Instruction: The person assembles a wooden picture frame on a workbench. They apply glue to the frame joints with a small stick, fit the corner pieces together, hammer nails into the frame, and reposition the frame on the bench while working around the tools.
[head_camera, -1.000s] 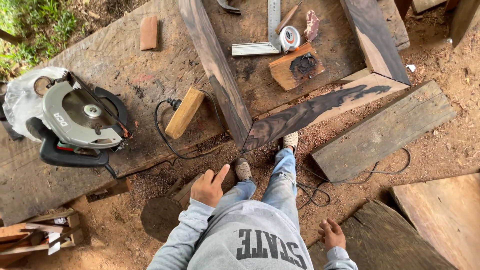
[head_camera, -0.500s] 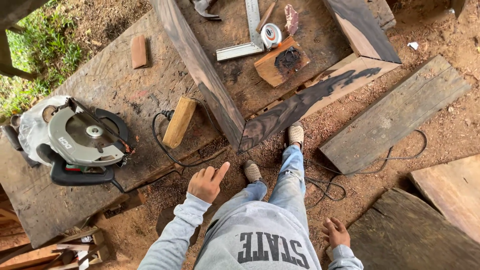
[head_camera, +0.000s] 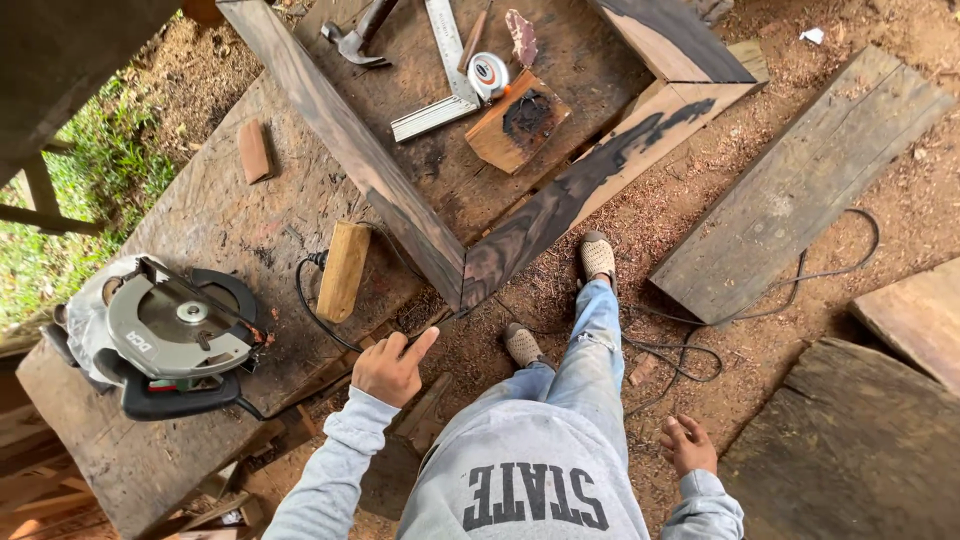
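Observation:
I stand on sawdust ground looking down at my jeans and shoes. My left hand hangs in front of me, fingers loosely curled with the forefinger out, holding nothing, close to the edge of a low wooden platform. My right hand hangs by my side, fingers relaxed and apart, empty. A dark wooden frame lies with its mitred corner just ahead of my feet. A circular saw rests on the platform to my left, beside a short wooden block.
Inside the frame lie a hammer, a steel square, a tape measure and a charred wood offcut. A black power cord loops over the ground by my feet. Loose planks lie to the right; grass lies far left.
The view has shifted closer over the platform and frame. My left hand has come up slightly with its forefinger out; my right hand stays low by my side.

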